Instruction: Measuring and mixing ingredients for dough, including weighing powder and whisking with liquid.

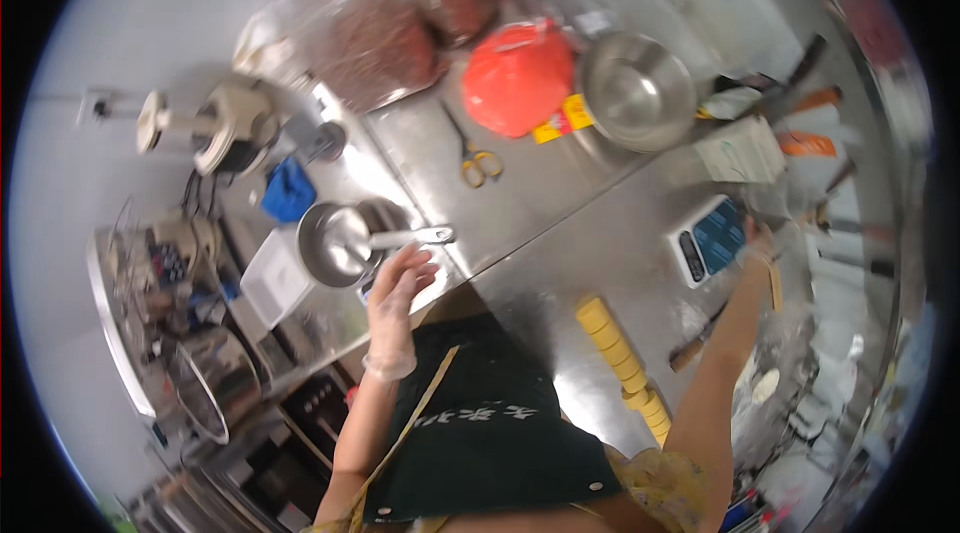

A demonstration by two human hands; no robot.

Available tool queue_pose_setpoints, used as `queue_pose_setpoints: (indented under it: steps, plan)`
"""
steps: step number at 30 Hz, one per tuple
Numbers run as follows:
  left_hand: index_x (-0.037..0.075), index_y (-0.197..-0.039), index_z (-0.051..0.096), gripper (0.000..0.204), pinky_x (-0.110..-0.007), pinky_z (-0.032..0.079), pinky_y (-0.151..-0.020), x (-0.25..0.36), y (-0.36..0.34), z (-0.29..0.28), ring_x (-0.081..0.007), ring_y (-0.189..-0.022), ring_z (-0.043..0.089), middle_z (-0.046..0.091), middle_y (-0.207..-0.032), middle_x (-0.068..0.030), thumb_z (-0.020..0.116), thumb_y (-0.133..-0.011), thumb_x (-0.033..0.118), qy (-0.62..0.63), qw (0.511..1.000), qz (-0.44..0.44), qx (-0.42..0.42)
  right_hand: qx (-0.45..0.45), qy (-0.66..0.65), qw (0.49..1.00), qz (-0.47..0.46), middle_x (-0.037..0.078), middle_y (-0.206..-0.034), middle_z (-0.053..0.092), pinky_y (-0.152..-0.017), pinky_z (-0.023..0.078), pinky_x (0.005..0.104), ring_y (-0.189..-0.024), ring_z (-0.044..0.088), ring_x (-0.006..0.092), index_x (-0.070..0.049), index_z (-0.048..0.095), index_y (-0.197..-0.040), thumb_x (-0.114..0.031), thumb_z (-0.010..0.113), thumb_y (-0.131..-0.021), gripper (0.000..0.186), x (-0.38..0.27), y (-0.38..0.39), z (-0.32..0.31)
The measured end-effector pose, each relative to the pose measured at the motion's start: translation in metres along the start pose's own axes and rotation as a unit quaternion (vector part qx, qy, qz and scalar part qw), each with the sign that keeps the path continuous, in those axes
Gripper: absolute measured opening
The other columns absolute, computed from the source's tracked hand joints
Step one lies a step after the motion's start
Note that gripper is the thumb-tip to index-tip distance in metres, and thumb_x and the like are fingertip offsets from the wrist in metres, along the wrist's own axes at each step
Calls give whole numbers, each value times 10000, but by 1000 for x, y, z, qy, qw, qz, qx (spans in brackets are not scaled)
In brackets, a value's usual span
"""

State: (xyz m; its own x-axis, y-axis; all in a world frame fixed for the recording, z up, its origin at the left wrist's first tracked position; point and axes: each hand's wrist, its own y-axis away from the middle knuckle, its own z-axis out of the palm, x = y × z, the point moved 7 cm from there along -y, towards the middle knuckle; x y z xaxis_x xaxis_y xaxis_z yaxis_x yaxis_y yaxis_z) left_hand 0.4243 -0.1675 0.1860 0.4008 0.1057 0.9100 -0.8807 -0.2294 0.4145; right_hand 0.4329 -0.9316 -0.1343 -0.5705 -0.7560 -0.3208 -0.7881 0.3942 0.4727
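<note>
My left hand [397, 303], in a clear glove, is raised in front of a steel saucepan [335, 243]. Its fingers are apart and look bare of any object, just below the pan's handle [412, 237]. On the right, my right hand [758, 245], also gloved, reaches to the far-right edge of a white kitchen scale [690, 258] with a dark blue top. Blur and small size hide whether its fingers grip that edge. A row of yellow dough-like pieces [612, 341] lies between my body and the scale.
Yellow-handled scissors [481, 168], a red plastic bag [518, 81] and a steel bowl [638, 93] occupy the far counter. Filled clear bags [375, 43] stand behind. A wooden-handled tool [690, 353] lies by my right forearm. At left are a white container [272, 278] and a large pot [215, 383].
</note>
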Motion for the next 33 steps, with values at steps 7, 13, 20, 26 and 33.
queue_pose_setpoints:
  steps: [7, 13, 20, 26, 33]
  plan:
    - [-8, -1268, 525, 327, -294, 460, -924, 12, -10, -59, -179, -1005, 601, 613, -1145, -98, 512, -955, 89, 16, 997, 55, 45, 207, -680, 694, 114, 263, -1229, 520, -956, 514, 401, -1111, 568, 354, 116, 345, -1328, -185, 418, -994, 456, -30, 126, -16]
    - [86, -1338, 480, 576, -449, 406, -1009, 57, -6, -123, -386, -1215, 483, 506, -1312, -220, 595, -783, -19, -481, 747, 409, 209, 148, -606, 775, 104, 151, -1037, 624, -766, 531, 292, -879, 642, 238, 26, 568, -1178, -231, 526, -954, 344, -188, 243, 32]
    - [107, -1306, 519, 575, -549, 263, -1098, 79, 1, -159, -430, -1288, 384, 443, -1365, -236, 661, -750, 83, -468, 701, 471, 259, 114, -479, 870, 8, 95, -954, 655, -621, 495, 248, -754, 641, 158, -28, 597, -1179, -254, 542, -950, 327, -362, 301, 13]
    - [86, -1150, 597, 416, -499, 355, -1015, 46, -13, -187, -362, -1170, 482, 567, -1192, -149, 694, -746, 68, -531, 737, 351, 227, 61, -442, 891, -83, 76, -924, 656, -579, 466, 226, -708, 616, 121, -8, 583, -1199, -200, 547, -931, 331, -431, 252, 21]
    - [73, -974, 667, 224, -335, 475, -708, 41, 15, -179, -255, -803, 583, 589, -855, -104, 677, -773, -24, -375, 830, 334, 242, 130, -382, 890, -210, 90, -911, 667, -756, 483, 277, -818, 625, 176, 9, 611, -1158, -186, 611, -855, 361, -553, 160, 10]
